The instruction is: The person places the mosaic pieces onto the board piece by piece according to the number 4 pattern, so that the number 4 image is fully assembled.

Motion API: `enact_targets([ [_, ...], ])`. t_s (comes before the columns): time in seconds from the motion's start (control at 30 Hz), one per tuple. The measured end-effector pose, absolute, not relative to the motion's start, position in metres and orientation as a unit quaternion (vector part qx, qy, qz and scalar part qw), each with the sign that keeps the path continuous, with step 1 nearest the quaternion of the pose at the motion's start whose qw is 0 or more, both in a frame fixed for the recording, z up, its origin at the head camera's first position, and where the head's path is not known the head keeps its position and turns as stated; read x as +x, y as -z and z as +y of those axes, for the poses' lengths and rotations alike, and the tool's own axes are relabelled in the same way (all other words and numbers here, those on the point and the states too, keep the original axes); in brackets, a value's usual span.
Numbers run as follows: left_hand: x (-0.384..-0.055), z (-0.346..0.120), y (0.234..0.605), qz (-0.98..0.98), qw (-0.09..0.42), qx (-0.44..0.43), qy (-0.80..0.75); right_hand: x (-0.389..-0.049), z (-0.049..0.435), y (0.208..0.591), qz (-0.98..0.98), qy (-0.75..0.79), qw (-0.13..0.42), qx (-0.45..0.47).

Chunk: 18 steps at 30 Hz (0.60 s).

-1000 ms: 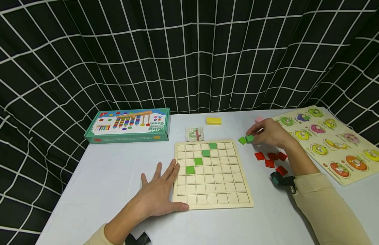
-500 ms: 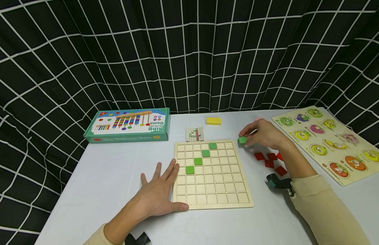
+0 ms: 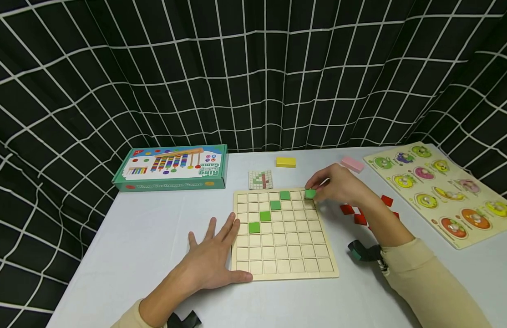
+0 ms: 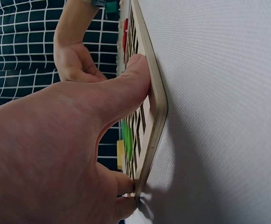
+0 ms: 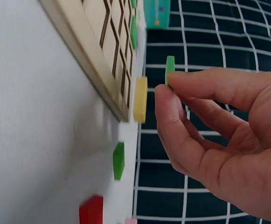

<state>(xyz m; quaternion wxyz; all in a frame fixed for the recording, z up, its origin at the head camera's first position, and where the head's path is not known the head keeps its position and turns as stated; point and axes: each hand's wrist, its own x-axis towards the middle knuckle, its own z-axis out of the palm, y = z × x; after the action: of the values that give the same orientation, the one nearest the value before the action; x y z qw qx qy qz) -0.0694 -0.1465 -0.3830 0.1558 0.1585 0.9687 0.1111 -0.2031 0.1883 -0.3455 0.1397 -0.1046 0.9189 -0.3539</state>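
My right hand [image 3: 337, 184] pinches a green square tile [image 3: 310, 194] between thumb and fingertips. In the head view the tile overlaps the far right corner of the wooden grid board [image 3: 282, 253]; the right wrist view shows it raised above the table. Several green tiles [image 3: 265, 216] sit in the board's cells in a slanting line. My left hand [image 3: 208, 262] lies with fingers spread at the board's left side, its thumb on the near left corner. Another green tile [image 5: 119, 161] lies on the table beside the board, hidden behind my right hand in the head view.
Beyond the board are a small pattern card [image 3: 260, 179] and a yellow block [image 3: 286, 162]. Several red tiles [image 3: 360, 219], partly behind my right forearm, and a pink block [image 3: 352, 164] lie right. A fruit puzzle board [image 3: 438, 218] is far right, a game box [image 3: 171, 168] far left.
My right hand has carried the green tile leftward from the table to over the board's far right corner. The pink block now shows fully. My left hand stays put.
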Motion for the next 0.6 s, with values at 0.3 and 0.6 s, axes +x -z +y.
enact_targets([
  [0.3, -0.069, -0.147, 0.382, 0.969, 0.158, 0.153, -0.11, -0.196, 0.168, 0.348, 0.895, 0.395, 0.166, -0.125],
  [0.6, -0.07, -0.148, 0.383, 0.969, 0.156, 0.155, -0.111, -0.187, 0.149, 0.349, 0.877, 0.429, 0.178, -0.125],
])
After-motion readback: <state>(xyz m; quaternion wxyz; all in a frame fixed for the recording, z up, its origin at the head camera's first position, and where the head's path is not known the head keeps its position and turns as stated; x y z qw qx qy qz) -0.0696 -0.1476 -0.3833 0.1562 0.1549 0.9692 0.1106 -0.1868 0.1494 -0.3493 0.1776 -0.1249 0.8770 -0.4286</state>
